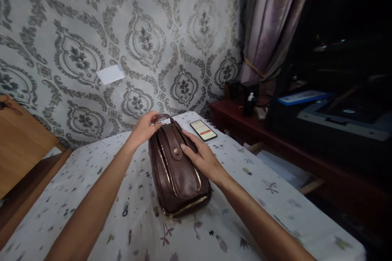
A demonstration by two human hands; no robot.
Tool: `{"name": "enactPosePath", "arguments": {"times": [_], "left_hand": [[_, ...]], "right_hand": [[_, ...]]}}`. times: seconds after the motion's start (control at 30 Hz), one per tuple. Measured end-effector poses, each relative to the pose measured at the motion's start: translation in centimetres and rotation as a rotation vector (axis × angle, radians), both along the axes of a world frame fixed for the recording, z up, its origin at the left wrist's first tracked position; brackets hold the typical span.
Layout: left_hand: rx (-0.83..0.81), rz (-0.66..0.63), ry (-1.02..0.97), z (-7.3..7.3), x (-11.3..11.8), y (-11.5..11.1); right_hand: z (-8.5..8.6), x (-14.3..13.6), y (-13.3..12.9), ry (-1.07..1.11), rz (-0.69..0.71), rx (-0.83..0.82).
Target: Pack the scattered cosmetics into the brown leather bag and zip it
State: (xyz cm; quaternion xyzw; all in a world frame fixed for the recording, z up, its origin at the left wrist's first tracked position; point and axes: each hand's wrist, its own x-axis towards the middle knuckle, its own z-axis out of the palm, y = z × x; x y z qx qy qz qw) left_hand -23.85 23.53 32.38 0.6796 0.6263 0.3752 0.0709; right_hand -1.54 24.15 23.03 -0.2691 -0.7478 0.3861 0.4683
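A dark brown leather backpack (180,171) lies on the bed, its gold zips and a small round clasp facing up. At its top left corner, my left hand (146,127) has its fingers closed round the base of the carry handle (163,117); its fingertips are partly hidden. My right hand (203,157) lies along the right side of the front, index finger and thumb stretched out and apart. The thumb touches the strap flap beside the clasp, while the remaining fingers of that hand are mostly out of sight.
Behind the bag a phone (203,130) with a lit screen rests on the patterned sheet (134,195). A wooden board (24,142) stands at the left. On the right are a dark red desk (232,112), a small black bottle (249,104) and an open drawer (281,167).
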Motion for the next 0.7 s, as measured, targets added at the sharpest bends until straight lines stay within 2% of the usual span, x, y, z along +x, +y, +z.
{"name": "enactPosePath", "arguments": {"times": [0.13,0.37,0.57,0.7], "left_hand": [[-0.119,-0.075,0.032,0.7,1.6,1.3],[-0.092,0.018,0.033,0.1,2.7,3.1],[-0.068,0.079,-0.062,-0.3,3.0,3.1],[-0.071,0.061,-0.153,-0.4,3.6,2.4]], "right_hand": [[-0.1,0.2,-0.5,0.004,-0.045,0.051],[-0.1,0.4,-1.4,0.012,-0.089,0.095],[0.0,0.5,-1.6,0.015,-0.085,0.102],[0.1,0.5,-1.6,0.013,-0.07,0.108]]}}
